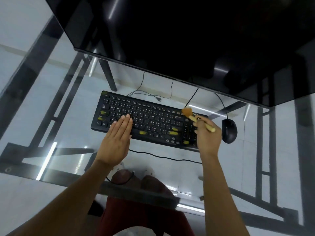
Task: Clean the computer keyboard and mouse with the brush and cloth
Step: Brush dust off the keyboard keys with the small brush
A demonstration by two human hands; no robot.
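Right hand (207,133) gripping brush (197,118), left hand (117,140) seemingly flat

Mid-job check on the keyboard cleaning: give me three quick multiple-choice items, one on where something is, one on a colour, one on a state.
1. Where is the mouse?
A. Right of the keyboard
B. On the keyboard
C. Left of the keyboard

2. What colour are the smears on the keyboard?
A. Red
B. Yellow
C. White

3. What is the left hand doing?
A. Gripping the cable
B. Lying flat on the keys
C. Holding a cloth

Answers:
1 A, it lies on the glass desk past the keyboard's right end.
2 B, yellow patches mark several keys.
3 B, its fingers are straight; the right hand holds the brush.
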